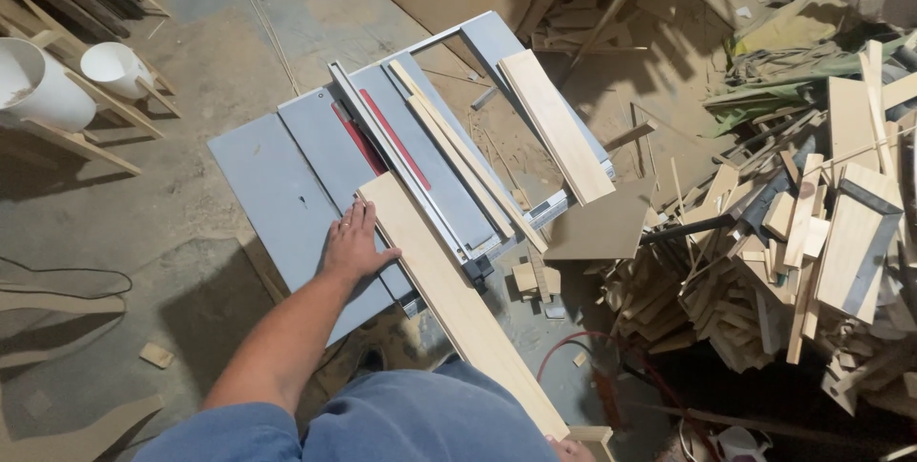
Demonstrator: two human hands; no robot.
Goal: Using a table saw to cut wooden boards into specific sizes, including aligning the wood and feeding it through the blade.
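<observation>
Here the landmark is the grey table saw [287,185], seen from above on a dusty workshop floor. A long pale board [449,290] lies slanting over the saw's near right part, one end up on the table just beside the red insert strip [392,137], the other end running off the near edge toward the person's body. The left hand [355,244] lies flat and open on the table top, fingers spread, its fingertips pressed against the left edge of the board close to that far end. The right hand [570,449] shows only as a sliver at the bottom of the frame, touching the near end of the board; whether it grips or merely steadies the wood cannot be told. Along the right side of the insert strip runs the metal fence [401,161], and on the table right of the fence lie two thin wooden slats [463,161]. A shorter, wider plank [556,125] rests across the saw's far right corner, overhanging it. To the right of the saw, well apart, a big heap of wood offcuts [802,242] covers the floor. To the left of the saw, two white buckets [72,80] sit on a wooden frame.
</observation>
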